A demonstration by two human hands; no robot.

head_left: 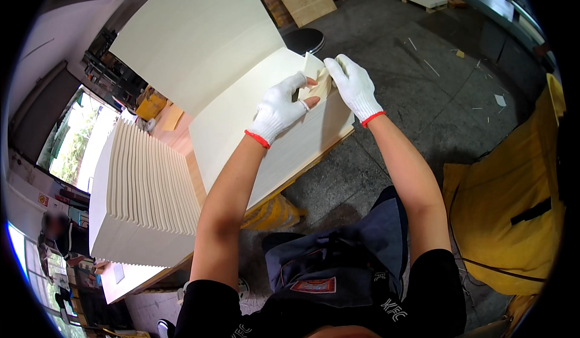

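Note:
Both my hands wear white knit gloves with red cuffs and work at the far right corner of a thick stack of large off-white paper sheets (241, 120). My left hand (283, 103) rests on the top, its thumb and index fingertips bare and spread apart against the bent corner sheets (323, 86). From the right side, my right hand (352, 85) has its fingers curled over that lifted corner and grips it. The corner sheets bow and fan out between the two hands.
A large pale sheet surface (199, 35) rises behind the stack. Left of it, another tall stack (145, 199) lies in staggered layers on a wooden table (193, 172). A yellow cloth cover (507, 217) hangs at the right. Scraps litter the grey floor (417, 78). A person (57, 229) is at the far left.

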